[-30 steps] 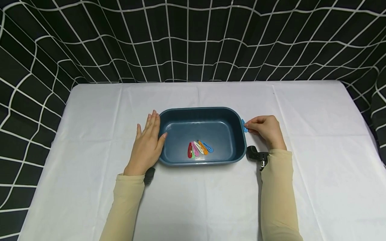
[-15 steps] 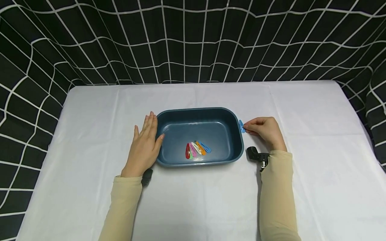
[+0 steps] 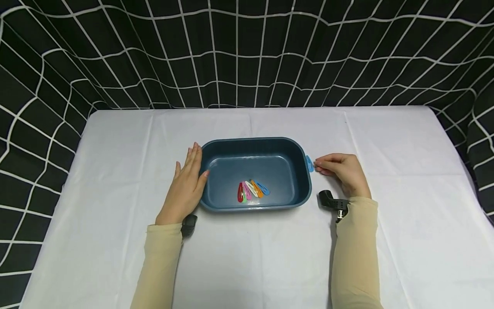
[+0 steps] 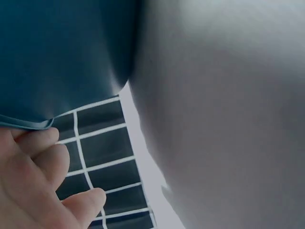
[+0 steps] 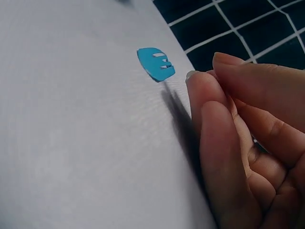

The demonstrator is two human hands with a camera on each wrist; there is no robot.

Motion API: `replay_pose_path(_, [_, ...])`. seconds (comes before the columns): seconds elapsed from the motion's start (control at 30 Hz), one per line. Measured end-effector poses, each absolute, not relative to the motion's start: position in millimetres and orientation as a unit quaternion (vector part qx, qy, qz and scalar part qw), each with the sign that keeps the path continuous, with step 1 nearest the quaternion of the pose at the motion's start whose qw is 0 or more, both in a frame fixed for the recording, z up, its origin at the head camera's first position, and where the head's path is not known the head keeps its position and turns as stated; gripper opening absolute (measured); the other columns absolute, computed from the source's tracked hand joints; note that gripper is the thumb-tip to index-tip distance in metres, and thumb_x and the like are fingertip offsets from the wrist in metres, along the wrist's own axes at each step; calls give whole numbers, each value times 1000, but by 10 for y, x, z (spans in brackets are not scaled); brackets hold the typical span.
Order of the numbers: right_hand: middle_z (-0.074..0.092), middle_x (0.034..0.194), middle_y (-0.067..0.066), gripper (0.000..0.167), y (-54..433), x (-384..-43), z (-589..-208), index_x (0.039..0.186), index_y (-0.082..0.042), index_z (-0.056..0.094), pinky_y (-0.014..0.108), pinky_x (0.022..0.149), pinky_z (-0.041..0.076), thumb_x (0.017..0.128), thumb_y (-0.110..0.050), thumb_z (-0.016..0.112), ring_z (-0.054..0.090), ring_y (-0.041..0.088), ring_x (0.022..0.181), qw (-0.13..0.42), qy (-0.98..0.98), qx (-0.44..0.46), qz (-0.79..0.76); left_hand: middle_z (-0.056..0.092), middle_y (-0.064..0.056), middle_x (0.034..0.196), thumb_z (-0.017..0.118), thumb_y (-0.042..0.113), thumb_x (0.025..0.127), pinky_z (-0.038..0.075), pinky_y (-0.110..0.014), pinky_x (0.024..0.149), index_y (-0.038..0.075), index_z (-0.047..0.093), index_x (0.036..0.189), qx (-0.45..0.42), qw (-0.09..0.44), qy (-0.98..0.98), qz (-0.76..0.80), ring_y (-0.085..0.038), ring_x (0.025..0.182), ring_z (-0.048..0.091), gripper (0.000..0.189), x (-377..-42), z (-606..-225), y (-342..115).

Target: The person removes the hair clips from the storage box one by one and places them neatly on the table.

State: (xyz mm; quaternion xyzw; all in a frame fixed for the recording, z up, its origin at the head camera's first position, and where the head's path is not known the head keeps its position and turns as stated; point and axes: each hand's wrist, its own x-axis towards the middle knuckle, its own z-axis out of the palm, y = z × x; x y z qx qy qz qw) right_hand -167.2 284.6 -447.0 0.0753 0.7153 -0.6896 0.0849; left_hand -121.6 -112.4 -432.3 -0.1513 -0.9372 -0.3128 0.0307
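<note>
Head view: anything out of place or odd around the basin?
One possible stray: a light-blue slotted piece sits outside the dark blue basin, at its right end near the right hand, while the hair clips are fanned together inside. No spill or damage visible.

Lt-blue slotted clip (image 3: 309,164) just beside dk-blue tub (image 3: 231,167), R end.

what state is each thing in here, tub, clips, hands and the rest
tub: upright, uncovered, clips inside
hair clips: fanned out on the tub's floor; too small to tell if snapped shut
blue slotted piece: outside the tub's right end, not held
left hand: spread, against the tub's left end
right hand: curled, holding nothing visible
tablecloth: spread out, lightly creased
net: hung behind the table, lines wavy
</note>
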Motion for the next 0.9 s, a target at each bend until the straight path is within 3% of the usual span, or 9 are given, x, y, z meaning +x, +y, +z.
replay_pose_path(0.37, [72, 78, 6, 8, 2824, -1619, -4301, 91, 8, 68, 24, 66, 54, 84, 5, 66, 70, 14, 70, 80, 684, 63, -722, 8, -10, 157, 43, 27, 101, 9, -60, 108, -1, 15, 149, -165, 32, -937, -305, -26, 143, 9, 62, -1186, -4327, -1172])
replay_pose_path(0.9, [71, 81, 7, 14, 2674, -1462, -3839, 89, 0, 72, 25, 66, 54, 84, 9, 63, 70, 16, 71, 36, 679, -8, -733, 10, -12, 156, 42, 29, 101, 9, -59, 109, -2, 17, 149, -144, 35, -951, -272, -27, 143, 10, 62, -1169, -4290, -1113])
